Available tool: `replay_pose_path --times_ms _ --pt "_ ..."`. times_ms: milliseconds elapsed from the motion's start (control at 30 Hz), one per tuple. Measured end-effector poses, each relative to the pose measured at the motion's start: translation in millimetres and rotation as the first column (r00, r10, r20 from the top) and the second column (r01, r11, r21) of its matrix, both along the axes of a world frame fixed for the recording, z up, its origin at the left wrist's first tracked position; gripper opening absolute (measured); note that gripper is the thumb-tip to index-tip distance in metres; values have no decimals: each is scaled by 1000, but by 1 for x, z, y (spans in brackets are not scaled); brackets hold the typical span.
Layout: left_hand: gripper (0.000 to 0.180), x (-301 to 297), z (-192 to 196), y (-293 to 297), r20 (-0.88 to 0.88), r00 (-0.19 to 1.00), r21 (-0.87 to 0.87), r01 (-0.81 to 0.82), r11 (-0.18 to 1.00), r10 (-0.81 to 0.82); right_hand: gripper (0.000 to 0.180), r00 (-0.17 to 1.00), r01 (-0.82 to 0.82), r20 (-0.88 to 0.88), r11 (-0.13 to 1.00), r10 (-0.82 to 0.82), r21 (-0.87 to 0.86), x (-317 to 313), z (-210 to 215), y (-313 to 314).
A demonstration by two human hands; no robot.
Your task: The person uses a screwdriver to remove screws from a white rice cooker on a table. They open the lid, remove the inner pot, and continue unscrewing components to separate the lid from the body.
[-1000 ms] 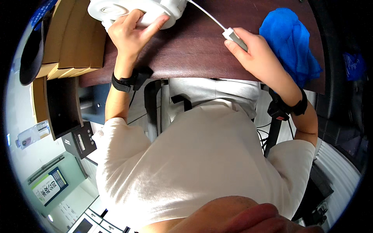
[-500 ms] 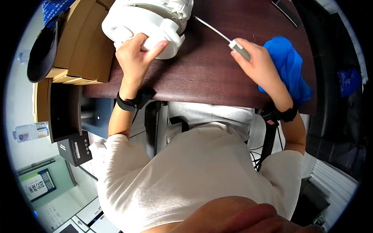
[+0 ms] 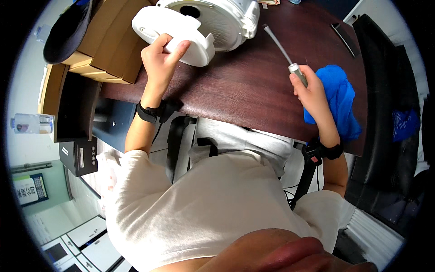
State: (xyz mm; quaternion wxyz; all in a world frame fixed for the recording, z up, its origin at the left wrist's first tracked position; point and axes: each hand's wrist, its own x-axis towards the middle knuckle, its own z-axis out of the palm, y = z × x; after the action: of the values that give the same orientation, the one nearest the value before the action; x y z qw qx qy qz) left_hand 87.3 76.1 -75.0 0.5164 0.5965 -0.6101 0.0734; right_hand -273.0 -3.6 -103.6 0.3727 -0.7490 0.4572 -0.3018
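While left hand (image 3: 159, 58) grips white lid (image 3: 174, 34) | right hand (image 3: 310, 90) holds plug (image 3: 297, 72)

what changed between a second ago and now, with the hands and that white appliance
The left hand has swung the white round lid away from the white appliance, whose top now shows open. The camera view has also tilted, showing more of the desk. The right hand still grips the plug end of the grey cord beside the blue cloth on the dark desk.
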Motion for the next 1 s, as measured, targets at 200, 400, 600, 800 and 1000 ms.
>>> replay_pose_path --times_ms 200,400,600,800,1000 --pt "31 15 -2 -1 -193 980 -3 40 999 -40 13 960 -56 275 998 53 3 16 15 -26" --pt "29 30 -8 2 -422 887 -80 169 982 -187 30 953 -107 230 932 195 -348 83 48 -63" --pt "44 68 -30 10 -678 701 -169 143 975 -221 46 879 -146 466 988 103 56 129 53 -96" --pt "60 86 -32 12 -859 446 -196 164 967 -250 58 915 -222 357 974 190 50 132 48 -118" --pt "60 96 -32 9 -875 410 -195 190 962 -258 84 978 -156 32 828 205 -539 118 36 -109"
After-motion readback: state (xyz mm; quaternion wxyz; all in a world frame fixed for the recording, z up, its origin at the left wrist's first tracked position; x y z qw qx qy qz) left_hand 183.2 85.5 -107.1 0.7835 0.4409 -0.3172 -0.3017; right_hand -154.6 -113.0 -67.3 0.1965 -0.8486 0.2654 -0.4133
